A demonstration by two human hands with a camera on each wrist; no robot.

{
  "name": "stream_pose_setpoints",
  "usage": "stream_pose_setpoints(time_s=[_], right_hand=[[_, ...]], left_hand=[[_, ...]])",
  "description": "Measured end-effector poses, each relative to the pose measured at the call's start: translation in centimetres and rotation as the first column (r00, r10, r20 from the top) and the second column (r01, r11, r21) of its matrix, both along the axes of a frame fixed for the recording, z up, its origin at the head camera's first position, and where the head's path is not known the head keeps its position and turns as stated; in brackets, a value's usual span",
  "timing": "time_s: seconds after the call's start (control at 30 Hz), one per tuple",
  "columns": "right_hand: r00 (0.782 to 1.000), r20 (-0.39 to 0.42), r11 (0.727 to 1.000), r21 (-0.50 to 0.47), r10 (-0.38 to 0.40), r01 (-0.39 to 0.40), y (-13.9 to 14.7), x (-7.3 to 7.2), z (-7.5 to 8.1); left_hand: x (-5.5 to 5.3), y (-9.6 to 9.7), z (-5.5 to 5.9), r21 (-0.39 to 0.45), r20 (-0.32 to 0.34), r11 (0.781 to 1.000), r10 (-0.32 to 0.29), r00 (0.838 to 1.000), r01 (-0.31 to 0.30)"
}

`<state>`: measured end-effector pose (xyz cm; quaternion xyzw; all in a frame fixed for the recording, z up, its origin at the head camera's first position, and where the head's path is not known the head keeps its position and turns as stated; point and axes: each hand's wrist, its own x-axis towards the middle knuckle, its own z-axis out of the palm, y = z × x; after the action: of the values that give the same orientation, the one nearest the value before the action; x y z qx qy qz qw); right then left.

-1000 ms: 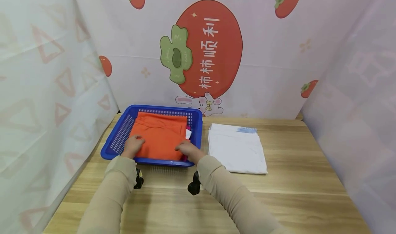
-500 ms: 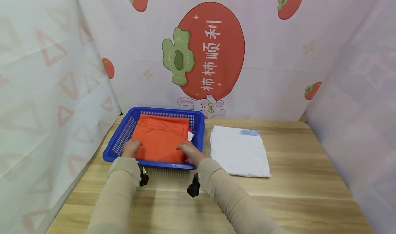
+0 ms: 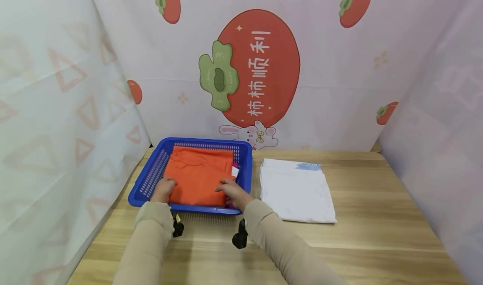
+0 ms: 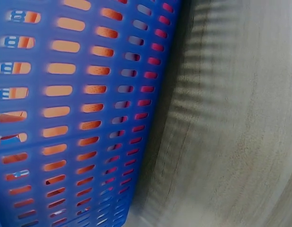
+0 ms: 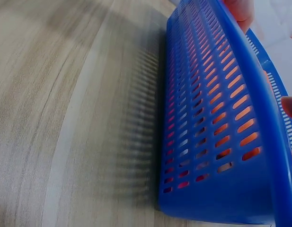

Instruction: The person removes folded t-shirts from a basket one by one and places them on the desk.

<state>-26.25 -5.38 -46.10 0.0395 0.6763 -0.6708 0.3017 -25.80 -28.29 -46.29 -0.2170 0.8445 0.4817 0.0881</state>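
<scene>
A folded orange garment [image 3: 198, 180] lies on top of other cloth in a blue plastic basket [image 3: 247, 167]. My left hand [image 3: 164, 189] reaches over the basket's front rim to the garment's left side, fingers loosely bent. On the opposite side my right hand [image 3: 232, 193] has its fingers spread at the garment's right edge. Part of the right hand's fingertips [image 5: 290, 106] shows above the rim in the right wrist view. The left wrist view shows only the basket's slotted wall [image 4: 65, 101], with orange and pink cloth behind it. The left fingertips are largely hidden.
A folded white garment [image 3: 296, 193] with a blue print lies on the wooden table [image 3: 362, 218], right of the basket. White and pink cloth [image 3: 235, 172] peeks out beneath the orange garment. A printed curtain [image 3: 328, 67] closes off the back and sides.
The head view has tilted slightly, so the scene sits lower. Both hands stay at the sides of the orange garment with only small finger shifts. The basket stays in place.
</scene>
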Motion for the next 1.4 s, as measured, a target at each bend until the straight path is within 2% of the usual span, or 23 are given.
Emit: stream_pose_setpoints(time_s=[0.13,0.27,0.33,0.53,0.67,0.73,0.83,0.9,0.97,1.03,1.1,1.3,1.4], right_hand=[[0.996,-0.071,0.997,-0.047,0.051,-0.055,-0.2,0.2,-0.3],[0.989,-0.118,0.994,-0.045,0.092,-0.098,-0.1,0.5,-0.4],[0.989,-0.115,0.994,-0.043,0.091,-0.097,-0.1,0.5,-0.5],[0.997,-0.048,0.996,-0.062,0.066,-0.069,-0.2,0.4,-0.5],[0.997,-0.037,0.997,-0.044,0.068,-0.070,-0.4,0.3,-0.6],[0.997,-0.035,0.997,-0.036,0.072,-0.073,-0.5,0.2,-0.7],[0.997,-0.034,0.997,-0.020,0.071,-0.071,-0.5,0.1,-0.7],[0.998,-0.033,0.998,-0.009,0.062,-0.063,-0.5,0.0,-0.7],[0.998,-0.042,0.998,0.005,0.055,-0.055,-0.5,-0.1,-0.6],[0.997,-0.053,0.999,0.018,0.051,-0.050,-0.6,-0.2,-0.6],[0.997,-0.058,0.999,0.026,0.043,-0.041,-0.6,-0.3,-0.5],[0.997,-0.066,0.999,0.040,0.037,-0.034,-0.5,-0.4,-0.6],[0.997,-0.064,0.999,0.038,0.032,-0.030,-0.5,-0.4,-0.6]], left_hand=[[1.0,0.5,0.6,-0.010,-0.004,1.000,0.014,1.000,-0.014],[1.0,0.5,0.1,-0.013,-0.012,0.999,0.041,0.999,-0.042],[0.9,0.5,0.1,-0.005,0.001,1.000,0.031,1.000,-0.031],[0.1,0.2,0.1,0.088,0.071,0.996,-0.039,0.997,0.033],[0.0,0.0,0.1,0.083,0.085,0.996,-0.020,0.996,0.013],[0.1,0.1,0.2,0.040,0.058,0.999,-0.010,0.998,0.007],[0.2,0.4,0.2,-0.103,0.019,0.994,-0.042,0.999,0.043],[0.1,0.7,0.1,-0.222,-0.001,0.970,-0.107,0.994,0.105],[-0.1,0.8,0.0,-0.323,-0.001,0.931,-0.179,0.984,0.169],[-0.3,0.9,-0.2,-0.366,-0.008,0.906,-0.232,0.973,0.213],[-0.6,1.0,-0.4,-0.376,-0.005,0.897,-0.252,0.968,0.232],[-1.1,0.7,-0.8,-0.265,-0.026,0.936,-0.248,0.968,0.232],[-1.2,0.5,-0.9,-0.212,-0.034,0.957,-0.208,0.978,0.197]])
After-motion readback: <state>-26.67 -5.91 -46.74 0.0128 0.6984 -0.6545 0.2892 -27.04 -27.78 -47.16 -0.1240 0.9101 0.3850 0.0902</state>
